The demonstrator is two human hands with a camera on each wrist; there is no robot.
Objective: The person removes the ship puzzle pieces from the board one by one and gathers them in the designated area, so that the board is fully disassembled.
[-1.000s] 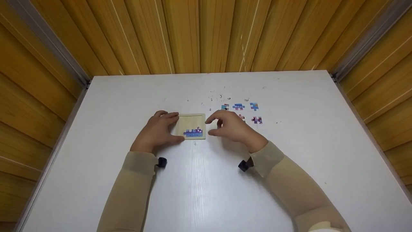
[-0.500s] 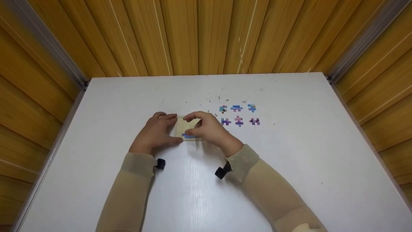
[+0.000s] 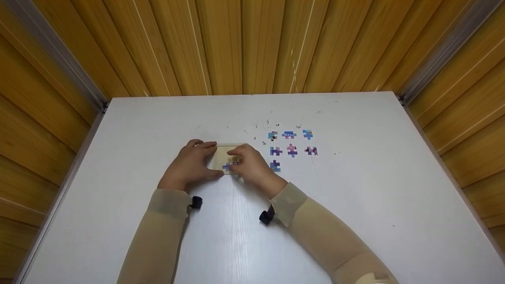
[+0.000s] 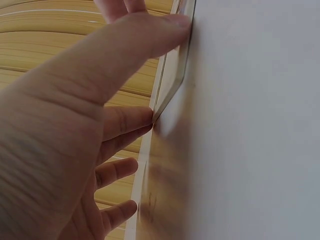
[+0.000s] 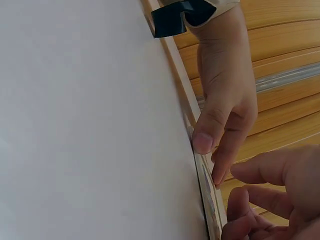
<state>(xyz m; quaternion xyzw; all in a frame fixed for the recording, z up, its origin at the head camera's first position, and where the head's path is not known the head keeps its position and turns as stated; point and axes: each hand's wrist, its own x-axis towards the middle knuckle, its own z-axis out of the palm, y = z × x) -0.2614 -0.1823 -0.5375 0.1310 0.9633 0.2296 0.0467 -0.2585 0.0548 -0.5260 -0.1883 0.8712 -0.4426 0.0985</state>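
In the head view, a small pale wooden puzzle tray (image 3: 221, 153) lies on the white table. My left hand (image 3: 191, 163) grips its left side, thumb at the near corner and fingers at the far corner. The left wrist view shows the thumb and index finger on the tray edge (image 4: 172, 75). Joined purple-blue jigsaw pieces (image 3: 226, 167) lie along the tray's near side, partly covered. Over the tray's right part is my right hand (image 3: 254, 163), its thumb by those pieces and index finger bent. No piece shows between its fingers (image 5: 260, 170) in the right wrist view.
Several loose jigsaw pieces (image 3: 292, 150) lie in rows to the right of the tray. Small dark specks (image 3: 267, 123) are scattered beyond it on the table (image 3: 355, 177). Yellow wood-slat walls (image 3: 221, 47) stand behind the table and along its sides.
My right hand has moved left from beside the tray to over it, its thumb now by the joined pieces. A loose piece right of the tray is uncovered. My left hand keeps its hold.
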